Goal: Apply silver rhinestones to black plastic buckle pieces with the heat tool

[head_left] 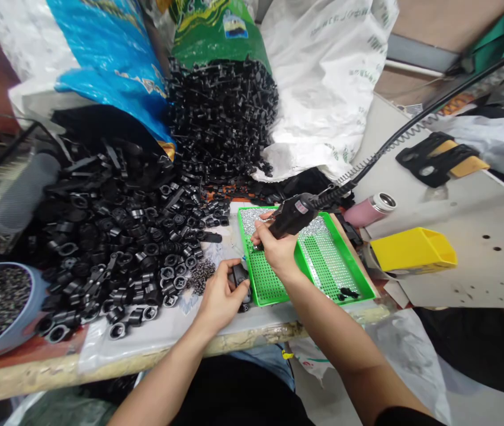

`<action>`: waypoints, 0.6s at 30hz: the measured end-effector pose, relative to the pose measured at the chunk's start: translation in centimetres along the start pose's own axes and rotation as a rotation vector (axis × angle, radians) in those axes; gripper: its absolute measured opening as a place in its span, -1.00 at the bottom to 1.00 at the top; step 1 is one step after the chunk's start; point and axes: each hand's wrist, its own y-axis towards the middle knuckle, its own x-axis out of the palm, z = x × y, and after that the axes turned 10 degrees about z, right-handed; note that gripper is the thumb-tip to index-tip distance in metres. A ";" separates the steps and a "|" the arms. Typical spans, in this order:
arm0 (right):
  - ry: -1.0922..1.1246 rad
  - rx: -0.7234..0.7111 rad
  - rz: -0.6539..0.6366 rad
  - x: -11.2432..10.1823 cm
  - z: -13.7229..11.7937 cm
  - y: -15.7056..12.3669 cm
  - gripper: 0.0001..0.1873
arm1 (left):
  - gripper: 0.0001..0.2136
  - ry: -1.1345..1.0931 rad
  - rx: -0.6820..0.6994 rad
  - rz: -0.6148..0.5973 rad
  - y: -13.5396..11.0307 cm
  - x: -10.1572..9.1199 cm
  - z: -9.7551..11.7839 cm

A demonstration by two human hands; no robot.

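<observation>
My right hand (277, 244) is wrapped round a black electric screwdriver (294, 214), whose cable runs up to the right. The screwdriver's tip points down at the left side of a green tray (248, 266) with a perforated bed and silver screws (255, 220) in it. Just left of the tray, my left hand (224, 296) grips a small black plastic part (239, 276) on the table; the fingers partly hide it. Beside that hand lies a little heap of tiny metal pieces (201, 275).
Black plastic parts (136, 236) cover the left of the table, with more spilling from a green sack (220, 35) behind. A blue bucket (34, 296) of small pieces stands far left. To the right are a pink flask (367, 211) and a yellow bin (411, 249).
</observation>
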 end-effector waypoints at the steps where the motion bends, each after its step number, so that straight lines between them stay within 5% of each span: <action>1: 0.002 0.001 0.009 0.0 0.0 0.0 -0.67 | -0.57 -0.003 -0.004 -0.007 0.0 0.0 0.0; 12: -0.022 0.000 0.021 0.0 0.3 0.0 -0.63 | -0.54 0.030 -0.022 -0.029 -0.1 -0.2 0.6; 18: 0.099 -0.081 0.005 -0.4 -1.7 -1.2 -0.70 | -0.55 0.033 -0.012 -0.033 -0.1 -0.2 0.7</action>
